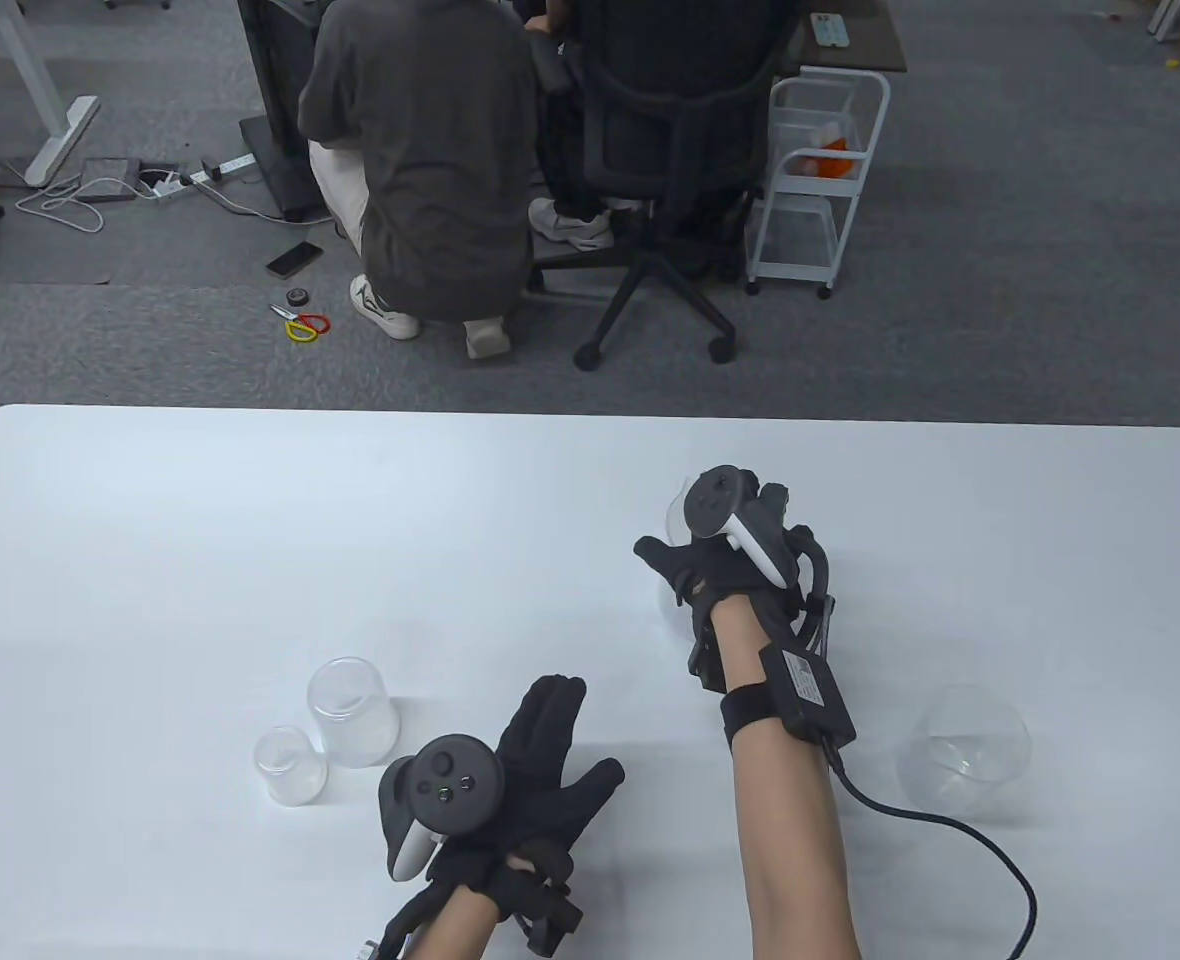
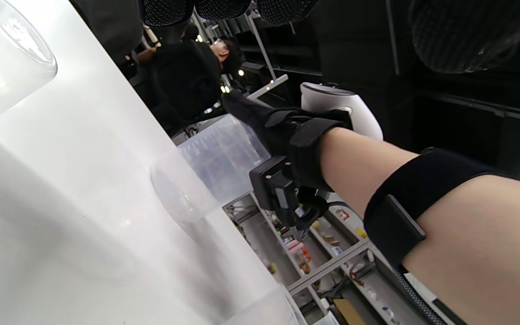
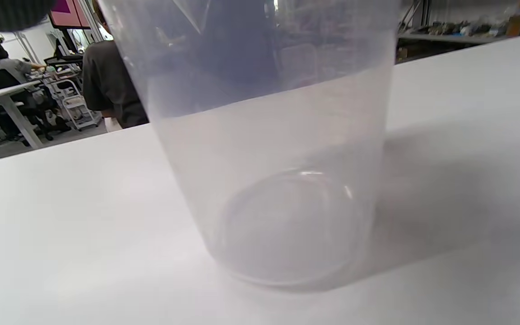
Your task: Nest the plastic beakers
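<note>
A clear plastic beaker was held upright on the white table by the right hand, its long axis vertical; faint graduations were seen through its translucent wall. Its rim was cut off in the right wrist view, and the grip itself was largely hidden. The left hand was held flat, fingers spread, holding nothing

White table, small clear beaker just beside a taller one, a wide beaker near the right edge, another standing upright mid-table
</note>
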Motion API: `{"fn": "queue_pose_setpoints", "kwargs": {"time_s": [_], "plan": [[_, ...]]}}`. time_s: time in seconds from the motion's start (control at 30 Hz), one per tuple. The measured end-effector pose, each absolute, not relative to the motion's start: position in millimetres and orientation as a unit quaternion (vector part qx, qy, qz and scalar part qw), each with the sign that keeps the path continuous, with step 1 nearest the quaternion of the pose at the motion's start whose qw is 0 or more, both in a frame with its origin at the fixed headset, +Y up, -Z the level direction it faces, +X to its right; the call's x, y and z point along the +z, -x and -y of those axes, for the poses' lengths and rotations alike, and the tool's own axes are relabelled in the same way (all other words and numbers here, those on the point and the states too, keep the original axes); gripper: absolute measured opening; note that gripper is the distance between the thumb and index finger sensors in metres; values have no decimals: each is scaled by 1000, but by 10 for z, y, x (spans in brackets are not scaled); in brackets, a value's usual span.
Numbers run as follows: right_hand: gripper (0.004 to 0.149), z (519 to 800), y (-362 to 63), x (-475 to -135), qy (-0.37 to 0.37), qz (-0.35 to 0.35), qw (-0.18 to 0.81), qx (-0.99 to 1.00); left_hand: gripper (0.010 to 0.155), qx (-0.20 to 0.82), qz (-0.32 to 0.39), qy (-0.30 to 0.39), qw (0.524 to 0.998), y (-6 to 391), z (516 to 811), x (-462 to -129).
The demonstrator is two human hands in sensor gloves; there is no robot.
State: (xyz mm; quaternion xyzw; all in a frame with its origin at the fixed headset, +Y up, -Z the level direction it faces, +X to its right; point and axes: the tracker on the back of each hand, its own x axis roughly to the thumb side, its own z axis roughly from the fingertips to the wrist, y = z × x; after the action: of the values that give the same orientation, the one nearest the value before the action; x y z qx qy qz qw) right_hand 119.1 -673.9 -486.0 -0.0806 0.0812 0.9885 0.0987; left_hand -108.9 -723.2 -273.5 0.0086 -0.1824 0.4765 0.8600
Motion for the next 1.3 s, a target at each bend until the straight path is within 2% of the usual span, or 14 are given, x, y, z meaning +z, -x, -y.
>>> {"fn": "queue_pose_setpoints", "kwargs": {"time_s": [0.17,0.37,0.5,0.67,0.93,1.03,1.17,1.3], "plan": [[90,6736,-1231,-4886,81,-62,93,990,88,483,182,-12,857,1093,7229,-2729],[89,6749,-1271,-4798,49,3,89,995,87,482,182,-10,857,1093,7227,-2723],[88,6739,-1276,-4718,29,9,89,996,87,480,182,-8,858,1093,7225,-2720],[88,6583,-1248,-4560,-14,28,73,997,87,479,186,-8,858,1088,7225,-2717],[88,6086,-1174,-4051,-106,73,74,989,87,473,193,-8,860,1066,7219,-2701],[88,5995,-1157,-3806,-143,76,81,983,87,471,195,-9,860,1061,7220,-2698],[88,6044,-1143,-3550,-178,66,73,979,87,469,197,-9,861,1054,7220,-2694],[88,6251,-1133,-3322,-207,45,55,976,87,467,199,-11,861,1047,7218,-2689]]}}
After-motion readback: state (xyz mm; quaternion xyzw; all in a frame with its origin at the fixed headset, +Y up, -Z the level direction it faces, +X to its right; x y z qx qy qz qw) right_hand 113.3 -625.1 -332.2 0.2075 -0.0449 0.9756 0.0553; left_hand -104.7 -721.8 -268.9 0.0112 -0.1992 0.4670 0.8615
